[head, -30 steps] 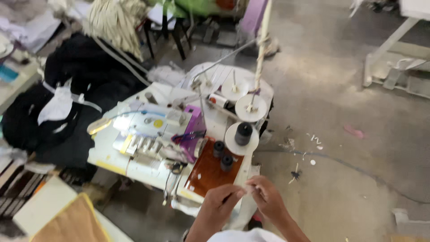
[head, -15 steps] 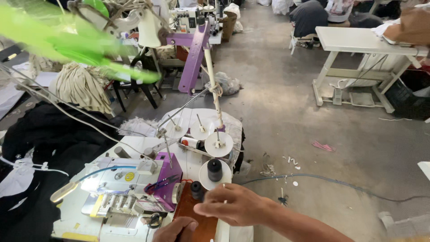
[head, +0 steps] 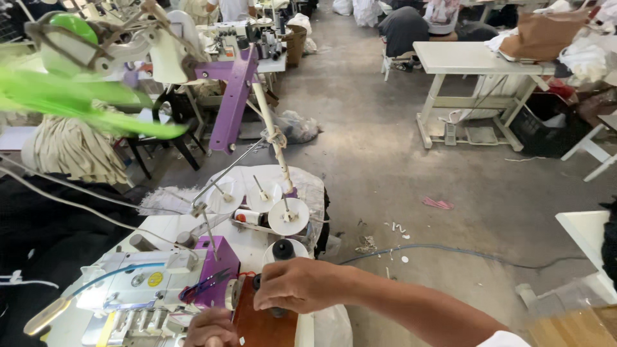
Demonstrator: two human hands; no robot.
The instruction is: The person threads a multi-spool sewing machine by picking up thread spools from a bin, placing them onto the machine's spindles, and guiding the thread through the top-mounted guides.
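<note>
My right hand (head: 302,284) reaches in from the lower right and closes over a black thread spool on the brown tray (head: 260,324) beside the sewing machine (head: 154,283). My left hand (head: 209,328) sits at the bottom edge with fingers curled against the tray's left side; what it holds is hidden. A second black spool (head: 283,249) stands just behind my right hand. White spool discs (head: 288,216) with pins sit on the thread stand, whose pole (head: 273,141) rises behind them.
Black fabric (head: 45,231) is piled at the left. A green blurred object (head: 77,103) hangs at upper left. A purple bracket (head: 232,96) stands behind. A white table (head: 475,61) and a blue cable (head: 450,254) lie on the concrete floor at the right.
The view has tilted up toward the room. My right hand has moved left and down onto the spool at the tray; my left hand stays low at the tray's edge.
</note>
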